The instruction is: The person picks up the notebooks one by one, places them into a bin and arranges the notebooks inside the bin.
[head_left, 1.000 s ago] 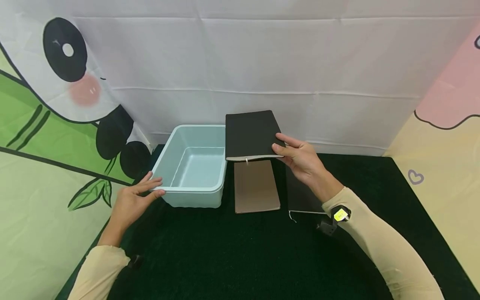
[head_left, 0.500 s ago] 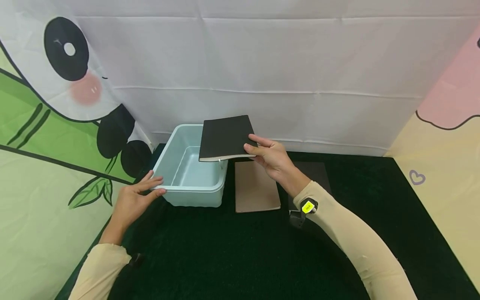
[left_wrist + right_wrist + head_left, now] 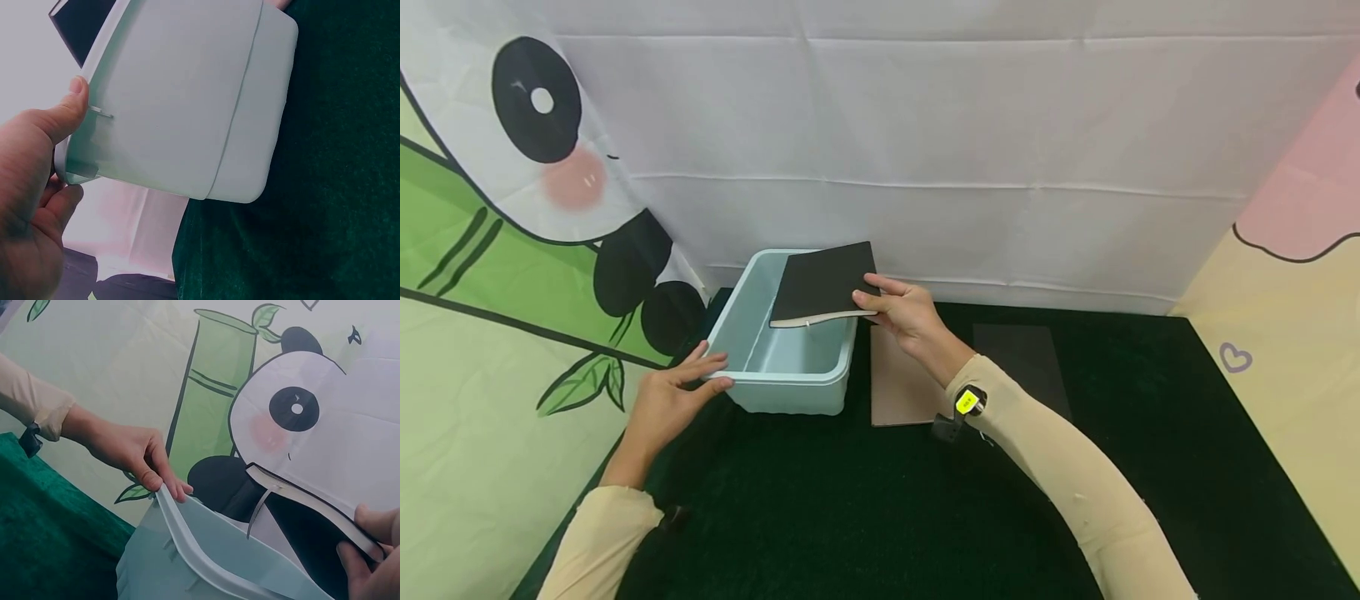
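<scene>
A black notebook [image 3: 826,283] with pale page edges hangs tilted over the light blue plastic bin [image 3: 797,377]. My right hand [image 3: 904,315] pinches its right edge between thumb and fingers. In the right wrist view a ribbon bookmark [image 3: 257,512] dangles from the notebook [image 3: 300,512]. At the bin's near left corner, my left hand [image 3: 670,408] grips the rim. The left wrist view shows the thumb [image 3: 67,112] on one side of that rim and fingers on the other. The inside of the bin is partly hidden under the notebook.
Right of the bin, a brown notebook [image 3: 901,387] lies on the dark green cloth [image 3: 820,508], partly covered by my right arm. Beyond it lies another black notebook [image 3: 1022,354]. A white printed backdrop [image 3: 925,125] rises behind the bin.
My right hand has carried the black notebook leftward, from above the brown notebook to over the bin, and its left side now tilts lower. My left hand stays on the rim.
</scene>
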`<state>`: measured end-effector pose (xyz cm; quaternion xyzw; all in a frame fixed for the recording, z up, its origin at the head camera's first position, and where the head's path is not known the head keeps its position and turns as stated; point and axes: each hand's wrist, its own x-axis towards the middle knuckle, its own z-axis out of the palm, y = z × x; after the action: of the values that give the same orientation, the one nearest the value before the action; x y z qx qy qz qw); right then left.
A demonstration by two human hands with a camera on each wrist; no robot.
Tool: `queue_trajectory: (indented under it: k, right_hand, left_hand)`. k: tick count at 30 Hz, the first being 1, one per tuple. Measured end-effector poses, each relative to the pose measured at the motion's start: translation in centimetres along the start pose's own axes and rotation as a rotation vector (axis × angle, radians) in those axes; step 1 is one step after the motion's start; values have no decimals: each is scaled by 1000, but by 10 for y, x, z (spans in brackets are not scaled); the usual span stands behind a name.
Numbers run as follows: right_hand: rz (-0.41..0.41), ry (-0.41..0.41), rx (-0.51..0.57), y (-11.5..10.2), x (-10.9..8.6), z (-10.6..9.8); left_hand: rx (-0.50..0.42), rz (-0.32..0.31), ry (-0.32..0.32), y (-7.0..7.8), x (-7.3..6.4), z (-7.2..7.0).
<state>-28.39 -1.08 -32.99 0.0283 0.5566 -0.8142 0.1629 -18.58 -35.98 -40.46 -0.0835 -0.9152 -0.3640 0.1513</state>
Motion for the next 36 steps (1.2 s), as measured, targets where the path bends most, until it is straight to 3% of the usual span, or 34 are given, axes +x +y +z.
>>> queue_trajectory:
  k: [19,36]
  right_hand:
    - [66,3,-29,23,22,30]
    - [55,-12,-45,40,29,43]
  left_hand:
    - [6,33,26,-2,-1,0]
    - [3,19,18,-5,-1,2]
